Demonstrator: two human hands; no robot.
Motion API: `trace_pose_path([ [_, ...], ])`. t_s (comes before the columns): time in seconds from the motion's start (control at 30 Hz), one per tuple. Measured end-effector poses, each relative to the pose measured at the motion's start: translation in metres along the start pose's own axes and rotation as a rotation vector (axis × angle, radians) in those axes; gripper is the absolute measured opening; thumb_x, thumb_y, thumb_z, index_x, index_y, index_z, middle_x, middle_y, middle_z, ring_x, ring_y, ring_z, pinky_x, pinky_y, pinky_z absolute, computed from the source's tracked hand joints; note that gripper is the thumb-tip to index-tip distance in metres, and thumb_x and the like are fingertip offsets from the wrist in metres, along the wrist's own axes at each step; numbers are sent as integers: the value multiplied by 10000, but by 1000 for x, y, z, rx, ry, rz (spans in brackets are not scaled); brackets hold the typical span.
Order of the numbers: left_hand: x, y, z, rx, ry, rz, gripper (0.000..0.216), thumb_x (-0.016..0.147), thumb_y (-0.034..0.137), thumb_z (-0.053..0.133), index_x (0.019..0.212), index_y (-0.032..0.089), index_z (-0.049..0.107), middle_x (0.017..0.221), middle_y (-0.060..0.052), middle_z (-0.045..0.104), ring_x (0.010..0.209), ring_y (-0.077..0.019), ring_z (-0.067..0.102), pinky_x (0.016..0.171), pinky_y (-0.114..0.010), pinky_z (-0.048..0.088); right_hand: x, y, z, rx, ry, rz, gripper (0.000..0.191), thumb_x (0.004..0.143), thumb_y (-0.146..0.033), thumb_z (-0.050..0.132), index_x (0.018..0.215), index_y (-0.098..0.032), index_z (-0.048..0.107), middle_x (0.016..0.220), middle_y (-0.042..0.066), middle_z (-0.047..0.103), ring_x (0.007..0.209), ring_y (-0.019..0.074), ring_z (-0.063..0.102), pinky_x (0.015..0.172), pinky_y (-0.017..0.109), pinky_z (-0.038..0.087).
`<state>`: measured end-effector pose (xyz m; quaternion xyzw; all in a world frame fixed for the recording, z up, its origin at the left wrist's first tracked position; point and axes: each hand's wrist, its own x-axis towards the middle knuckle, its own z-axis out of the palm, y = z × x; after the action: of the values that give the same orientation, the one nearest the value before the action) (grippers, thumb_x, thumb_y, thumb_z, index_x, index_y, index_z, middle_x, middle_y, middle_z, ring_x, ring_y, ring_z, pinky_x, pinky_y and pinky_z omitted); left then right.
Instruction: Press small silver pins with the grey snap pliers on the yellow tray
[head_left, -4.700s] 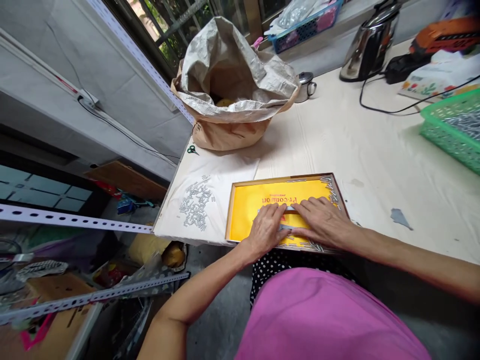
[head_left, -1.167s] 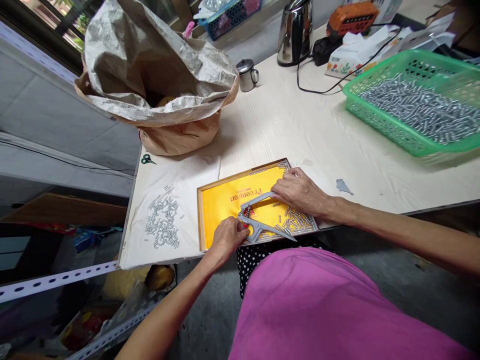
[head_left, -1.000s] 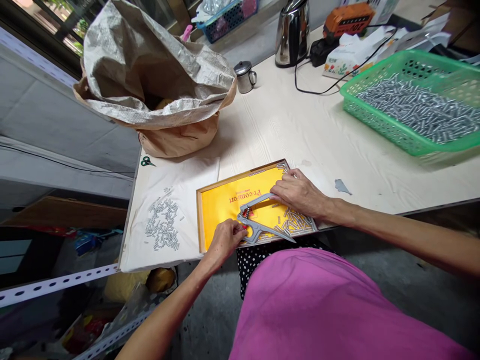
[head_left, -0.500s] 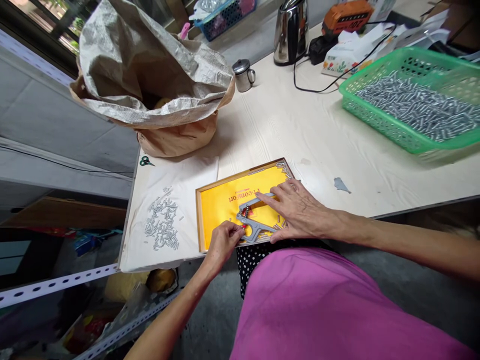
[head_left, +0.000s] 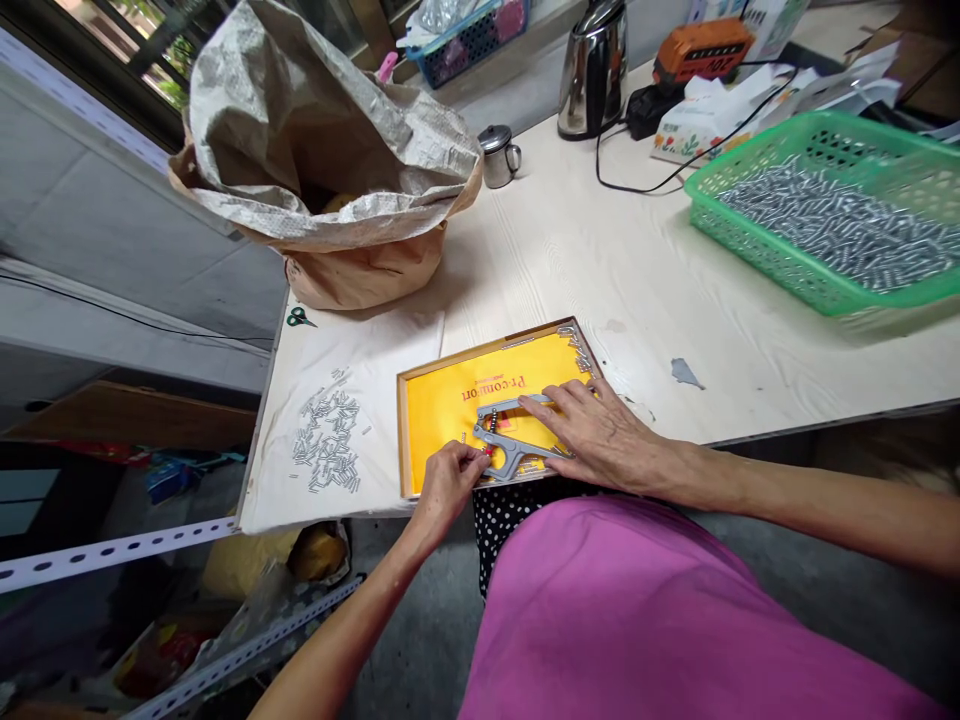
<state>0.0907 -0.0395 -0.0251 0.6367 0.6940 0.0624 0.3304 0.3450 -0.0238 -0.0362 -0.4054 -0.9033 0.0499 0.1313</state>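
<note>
A grey plier-like hand tool [head_left: 517,447] with two long handles and a small dark coil spring lies over a shallow tray [head_left: 403,440] with a yellow lining. My left hand [head_left: 450,480] is closed, thumb and fingertips pinched at the tool's looped end beside a small red part. Whether a small piece sits in that pinch is hidden. Over the tool's handle ends lies my right hand [head_left: 600,435], fingers on the upper handle and thumb by the lower one. Small silvery metal pieces [head_left: 579,350] line the tray's far right corner, and more lie near its front edge.
Left of the tray is a loose pile of metal pieces [head_left: 330,440] on white sheeting. Behind stand a large open sack [head_left: 367,265], small scissors [head_left: 300,317], a lidded metal cup [head_left: 498,158] and a kettle [head_left: 592,75]. A green basket [head_left: 765,255] of metal pieces is at right.
The view has shifted slightly. My right thumb has moved a little up toward the lower handle; my left hand keeps its pinch at the looped end.
</note>
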Motion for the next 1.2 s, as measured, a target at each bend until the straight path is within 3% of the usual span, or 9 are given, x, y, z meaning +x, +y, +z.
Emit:
trace_pose_path([
  [0.1, -8, -2, 0, 74, 126, 130, 154, 906, 257, 618, 846, 147, 706, 863, -68, 677, 814, -195, 675, 754, -308, 535, 1, -2, -1, 4, 33, -30, 545, 913, -356, 561, 1394, -126, 446, 1118, 138, 616, 971, 280, 518, 865, 420, 315],
  [0.2, -16, 5, 2, 231, 344, 387, 330, 899, 310, 652, 1193, 165, 618, 1200, -140, 622, 1128, -270, 620, 950, -420, 529, 8, -6, -2, -29, 118, -79, 446, 933, -258, 515, 1359, -131, 476, 1108, 129, 634, 963, 266, 538, 850, 413, 325],
  [0.3, -14, 17, 7, 408, 366, 613, 723, 845, 301, 719, 1458, 153, 366, 1469, -196, 460, 1405, -354, 396, 1112, -534, 416, 18, -12, -2, -85, 213, -139, 406, 958, -172, 447, 1360, -129, 475, 1142, 129, 650, 996, 257, 550, 887, 424, 338],
  [0.37, -8, 23, 11, 462, 379, 672, 779, 849, 252, 697, 1492, 118, 277, 1473, -220, 455, 1414, -364, 383, 1131, -551, 392, 24, -15, -3, -113, 237, -182, 444, 961, -141, 426, 1403, -102, 433, 1172, 135, 651, 1034, 258, 550, 938, 438, 341],
  [0.5, 5, 28, 16, 485, 414, 648, 652, 865, 221, 637, 1439, 116, 346, 1320, -204, 584, 1233, -338, 555, 1055, -512, 466, 29, -15, 4, -164, 222, -165, 529, 921, -100, 438, 1440, -20, 376, 1281, 195, 606, 1150, 294, 522, 1016, 466, 336],
  [0.63, 14, 26, 17, 521, 410, 604, 585, 876, 268, 635, 1400, 135, 412, 1293, -187, 614, 1164, -332, 593, 996, -502, 495, 33, -13, 20, -274, 243, -77, 459, 903, -69, 422, 1349, 30, 465, 1174, 221, 638, 1099, 312, 543, 997, 470, 366],
  [0.83, 24, 21, 17, 550, 376, 513, 386, 907, 307, 623, 1247, 145, 537, 1134, -141, 691, 1017, -284, 643, 888, -417, 523, 50, -5, 30, -282, 143, -223, 280, 914, -14, 395, 1048, -75, 634, 877, 108, 656, 799, 228, 562, 739, 370, 410],
  [0.97, 25, 21, 14, 544, 261, 471, 203, 943, 296, 575, 1108, 179, 598, 1021, -96, 714, 940, -250, 641, 830, -362, 510, 53, -1, 33, -207, 54, -287, 250, 922, -8, 400, 921, -126, 620, 824, 73, 633, 797, 206, 553, 765, 355, 395],
  [1.2, 34, 15, 13, 415, 299, 441, 430, 870, 369, 680, 1238, 172, 578, 1076, -114, 666, 1003, -262, 609, 893, -397, 500, 54, 7, 38, -168, 105, -231, 265, 985, -155, 420, 1169, -66, 588, 984, 138, 663, 881, 237, 582, 780, 389, 433],
])
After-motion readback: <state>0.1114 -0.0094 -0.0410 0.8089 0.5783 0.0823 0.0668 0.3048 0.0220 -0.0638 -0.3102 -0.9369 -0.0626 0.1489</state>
